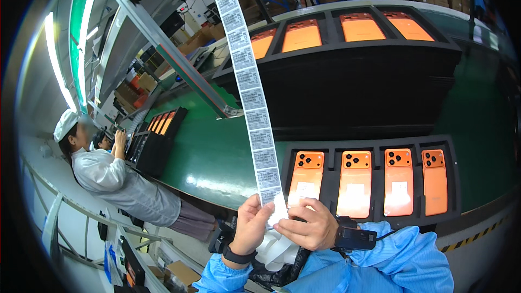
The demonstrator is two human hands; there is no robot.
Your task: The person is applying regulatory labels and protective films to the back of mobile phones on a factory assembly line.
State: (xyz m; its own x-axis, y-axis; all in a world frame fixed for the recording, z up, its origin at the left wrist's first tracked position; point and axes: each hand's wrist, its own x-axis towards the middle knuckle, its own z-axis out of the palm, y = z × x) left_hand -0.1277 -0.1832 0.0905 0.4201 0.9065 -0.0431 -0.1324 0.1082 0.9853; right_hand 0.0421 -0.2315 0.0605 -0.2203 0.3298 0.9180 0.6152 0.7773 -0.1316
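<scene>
A long white strip of printed labels (pixel 256 106) hangs from the top of the view down to my hands. My left hand (pixel 250 224) pinches its lower end between thumb and fingers. From the other side, my right hand (pixel 312 224) has its thumb and fingertips closed on the same end; whether a single label is lifted there I cannot make out. Just beyond my right hand lies a black foam tray (pixel 379 184) with orange phones, camera side up. A white label sits on the phone (pixel 355 176) near the middle; the rightmost phone (pixel 434 176) shows none.
Behind stands a stack of black trays (pixel 369 89), its top one holding several orange phones (pixel 302 36). A metal post (pixel 168 49) rises from the green bench (pixel 211 152). Loose white backing paper (pixel 275 252) sits in a black bag below my hands. A co-worker (pixel 116 171) stands at left.
</scene>
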